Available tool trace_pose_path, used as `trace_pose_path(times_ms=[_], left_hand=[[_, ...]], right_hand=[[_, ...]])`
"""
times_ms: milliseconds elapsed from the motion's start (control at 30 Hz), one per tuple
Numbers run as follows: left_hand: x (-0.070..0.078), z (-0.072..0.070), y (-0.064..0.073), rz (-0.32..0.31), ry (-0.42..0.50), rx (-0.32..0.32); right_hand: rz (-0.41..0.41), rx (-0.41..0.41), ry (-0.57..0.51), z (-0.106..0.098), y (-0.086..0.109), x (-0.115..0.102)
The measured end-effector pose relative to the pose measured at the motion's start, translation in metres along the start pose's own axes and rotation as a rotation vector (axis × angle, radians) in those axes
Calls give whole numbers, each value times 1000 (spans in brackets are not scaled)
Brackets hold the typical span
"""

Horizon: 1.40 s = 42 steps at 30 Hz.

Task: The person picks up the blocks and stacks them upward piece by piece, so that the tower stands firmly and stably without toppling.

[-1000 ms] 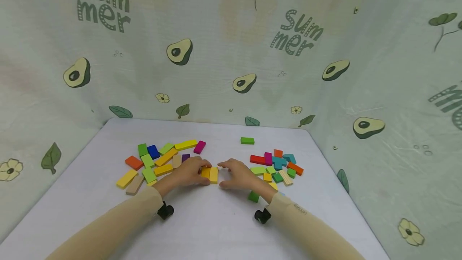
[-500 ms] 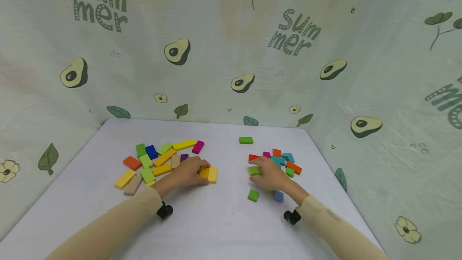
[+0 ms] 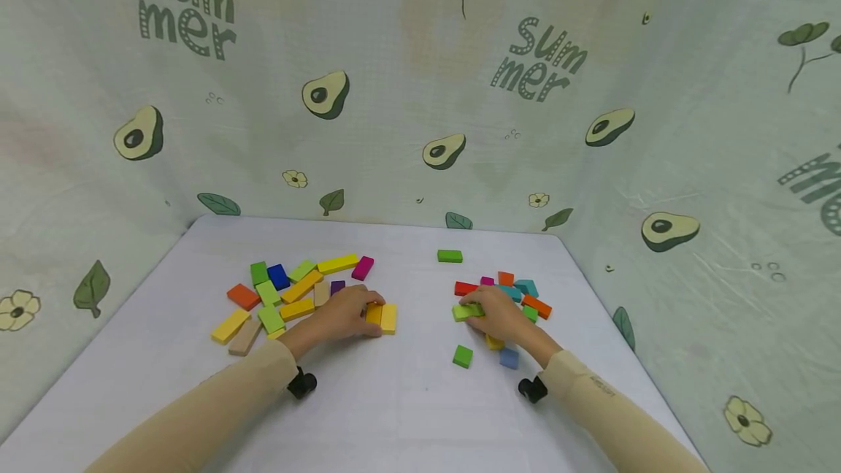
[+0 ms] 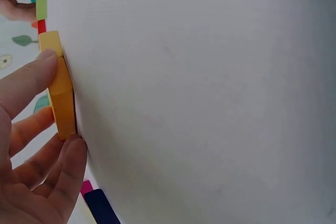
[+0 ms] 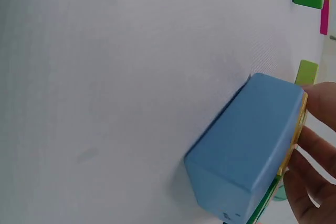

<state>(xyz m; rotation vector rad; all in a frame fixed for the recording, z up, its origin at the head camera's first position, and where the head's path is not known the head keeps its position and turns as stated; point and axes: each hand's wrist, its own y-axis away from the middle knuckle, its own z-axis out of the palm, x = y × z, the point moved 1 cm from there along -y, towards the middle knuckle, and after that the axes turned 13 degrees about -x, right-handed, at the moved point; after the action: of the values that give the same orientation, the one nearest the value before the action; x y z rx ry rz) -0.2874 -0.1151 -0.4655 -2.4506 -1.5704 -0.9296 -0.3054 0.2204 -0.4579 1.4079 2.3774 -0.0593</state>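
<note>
In the head view my left hand (image 3: 343, 312) grips an orange-yellow wooden block (image 3: 374, 314) lying on the table. A lighter yellow block (image 3: 389, 319) lies flush along its right side. The left wrist view shows the thumb (image 4: 39, 77) near where the two blocks meet and the fingers at the other end. My right hand (image 3: 502, 314) pinches a light green block (image 3: 463, 312) between thumb and fingers, at the edge of the right-hand pile. Part of that pile is hidden under the hand. A blue block (image 5: 247, 135) looms large in the right wrist view.
Many coloured blocks, such as a red-orange block (image 3: 244, 296) and a yellow one (image 3: 338, 263), spread at the left. Around the right hand lie a red block (image 3: 466, 288), an orange one (image 3: 536, 306) and a green one (image 3: 463, 356). Another green block (image 3: 450, 256) lies farther back.
My right hand has moved right, from beside the yellow blocks to the right-hand pile, and has taken hold of the light green block. The left hand stays on the orange-yellow block.
</note>
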Motion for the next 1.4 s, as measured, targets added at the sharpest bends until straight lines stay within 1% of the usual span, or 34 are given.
trace_pose_path(times_ms=[200, 367, 567, 733, 933, 1133, 1267, 1400], left_hand=[[0, -1, 2, 4, -5, -3], [1, -1, 1, 2, 2, -6], [2, 0, 0, -2, 1, -2], [1, 0, -1, -6, -1, -2], [0, 0, 0, -3, 5, 0], [-1, 1, -2, -2, 3, 0], [-2, 1, -3, -2, 1, 3], [-3, 1, -3, 0, 2, 3]], right_hand=[[-7, -15, -13, 2, -5, -1], [-57, -86, -52, 1, -4, -3], [-147, -191, -74, -3, -3, -3], [-184, -227, -59, -3, -5, -2], [-196, -229, -30, -3, -7, -4], [-166, -201, -16, -2, -9, -10], [-165, -158, -29, -2, -12, -20], [-170, -125, -40, -1, -16, -36]])
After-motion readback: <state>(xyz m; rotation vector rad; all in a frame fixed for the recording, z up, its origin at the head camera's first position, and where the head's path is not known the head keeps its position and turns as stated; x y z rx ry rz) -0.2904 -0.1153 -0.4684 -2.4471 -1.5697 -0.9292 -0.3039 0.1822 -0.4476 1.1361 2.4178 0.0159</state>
